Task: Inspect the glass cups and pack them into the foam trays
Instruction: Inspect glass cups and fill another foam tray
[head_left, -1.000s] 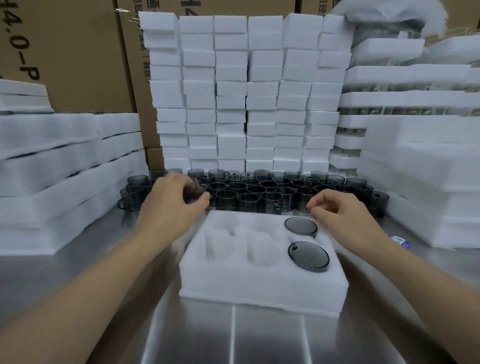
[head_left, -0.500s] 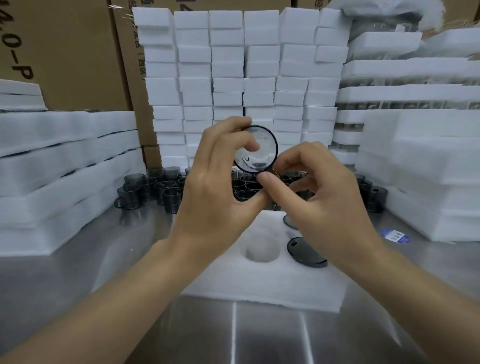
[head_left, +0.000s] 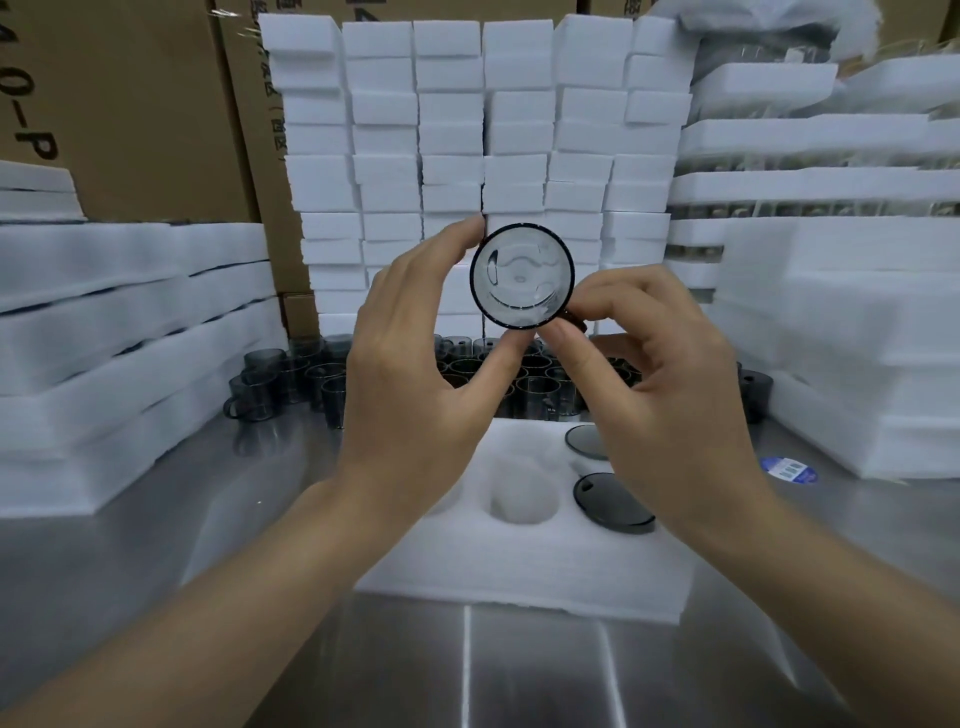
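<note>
A smoky glass cup (head_left: 521, 275) is held up at mid-frame, its round end turned toward the camera. My left hand (head_left: 415, 374) grips its rim between index finger on top and thumb below. My right hand (head_left: 660, 384) pinches the cup's lower right edge at the handle. Below them a white foam tray (head_left: 519, 561) lies on the steel table; two dark cups (head_left: 613, 501) sit in its right-hand pockets and an open pocket shows at its middle. Several more grey cups (head_left: 291, 379) stand in rows behind the tray.
Stacks of white foam trays (head_left: 104, 338) rise at the left and right (head_left: 841, 332). A wall of foam blocks (head_left: 467, 130) and cardboard boxes (head_left: 130, 104) closes the back. A blue sticker (head_left: 788, 470) lies on the steel table (head_left: 519, 675) at the right.
My hands left the row of cups and the tray edge, lifted one cup above the tray, and now hold it slightly higher and more squarely toward the camera.
</note>
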